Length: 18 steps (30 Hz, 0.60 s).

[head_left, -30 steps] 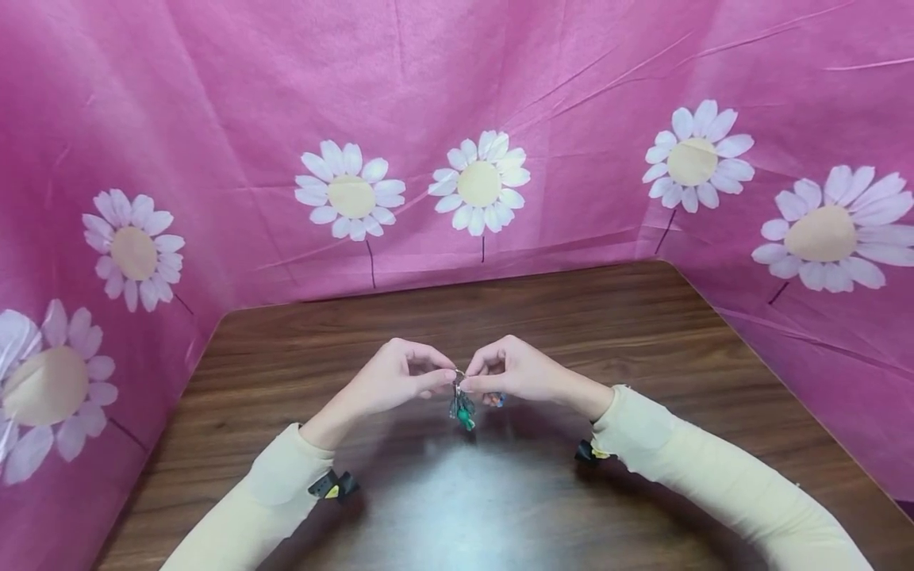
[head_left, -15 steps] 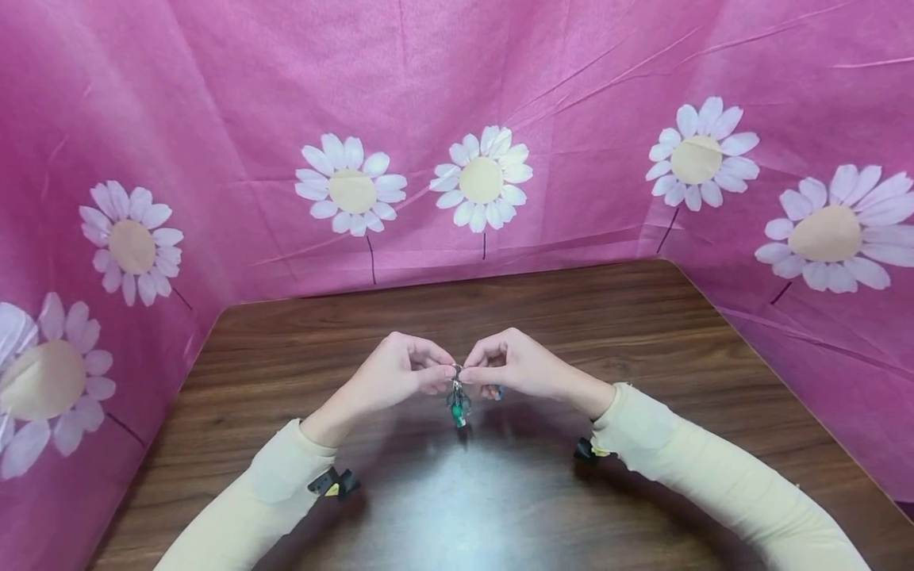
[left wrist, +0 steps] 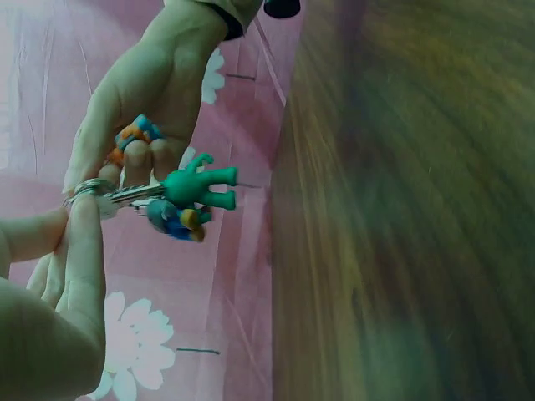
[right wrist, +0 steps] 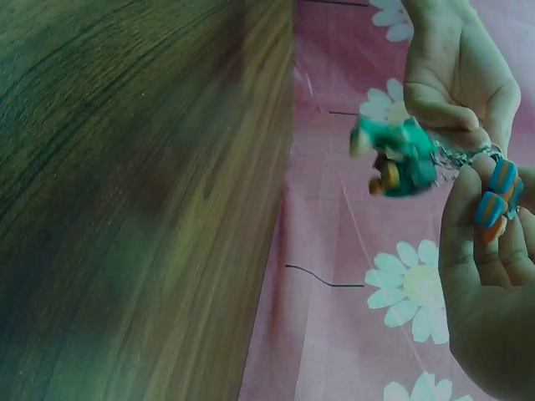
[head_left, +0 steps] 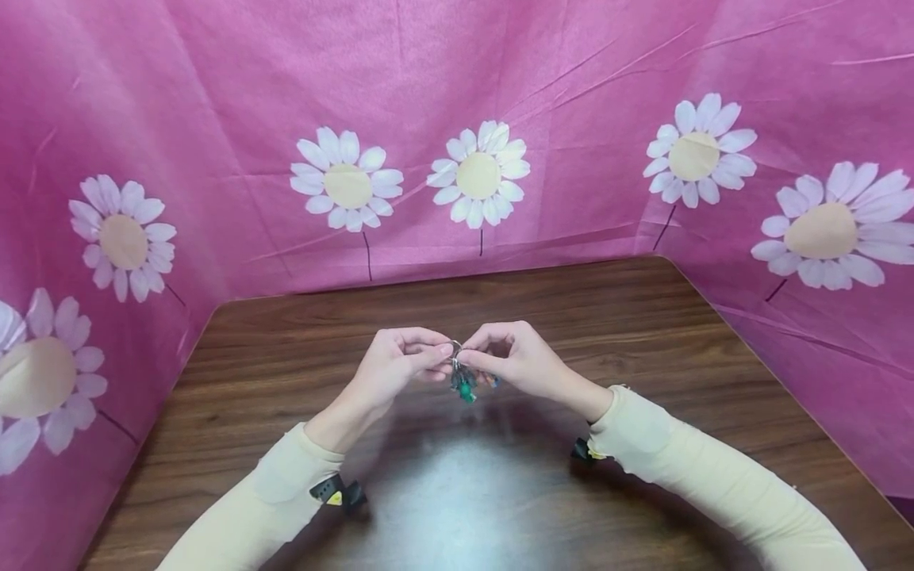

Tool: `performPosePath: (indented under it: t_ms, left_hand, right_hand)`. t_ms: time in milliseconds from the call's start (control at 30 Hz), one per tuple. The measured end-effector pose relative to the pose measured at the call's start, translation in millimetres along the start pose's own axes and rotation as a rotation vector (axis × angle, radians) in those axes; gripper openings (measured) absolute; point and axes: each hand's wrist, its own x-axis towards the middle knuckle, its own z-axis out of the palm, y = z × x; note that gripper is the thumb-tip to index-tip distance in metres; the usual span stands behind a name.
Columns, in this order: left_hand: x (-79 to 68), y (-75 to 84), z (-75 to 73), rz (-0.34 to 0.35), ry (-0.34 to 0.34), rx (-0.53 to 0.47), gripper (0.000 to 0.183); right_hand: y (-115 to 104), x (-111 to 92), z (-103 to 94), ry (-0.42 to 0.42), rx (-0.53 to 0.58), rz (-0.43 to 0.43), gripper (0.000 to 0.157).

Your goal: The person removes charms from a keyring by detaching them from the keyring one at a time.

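In the head view, my left hand [head_left: 391, 366] and right hand [head_left: 527, 363] meet above the table. The left thumb and fingers pinch a metal key ring [head_left: 455, 346]. My right thumb and forefinger grip it from the other side. Below the ring hang a green figure charm [left wrist: 199, 185] and a darker figure charm [left wrist: 179, 222] with blue and yellow parts, best seen in the left wrist view. An orange and blue striped charm [right wrist: 496, 196] lies against my right hand's curled fingers. Whether the charms share one ring is hidden by the fingertips.
A brown wood-grain table [head_left: 286, 444] spreads under both hands. Pink cloth [head_left: 585, 95] printed with white daisies stands along its back and both sides. Dark wrist cameras [head_left: 341, 492] hang under the cream sleeves [head_left: 685, 452].
Both hands have risen slightly in the head view, away from the body, with the key ring between them. The hanging green charm has swung a little. Both hands keep their grip.
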Motion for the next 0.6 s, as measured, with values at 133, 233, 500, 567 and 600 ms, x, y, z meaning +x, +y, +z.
performPosePath:
  t_ms: [133,233,500,567,600]
  left_hand:
    - [-0.3,-2.4,2.5,0.008,0.028,-0.058,0.023]
    - [-0.2,-4.7,2.8,0.066,-0.004,0.057,0.021]
    - [-1.4,-1.3,-6.2,0.267,-0.065,0.465,0.010]
    - [-1.3,-0.1,-7.3,0.283,-0.080,0.497,0.010]
    - [-1.2,0.1,-7.6,0.286,-0.088,0.507,0.009]
  right_hand:
    - [-2.3,-0.3,1.2,0.019,0.009,-0.009,0.006]
    - [-5.8,-0.6,-0.2,0.009,0.000,0.005,0.005]
    - [-9.8,0.9,-7.1,-0.086,-0.016,0.038,0.004]
    - [-11.5,1.1,-8.5,-0.090,-0.026,0.042,0.004]
    - [-11.6,0.9,-9.3,-0.091,-0.028,0.044,0.004]
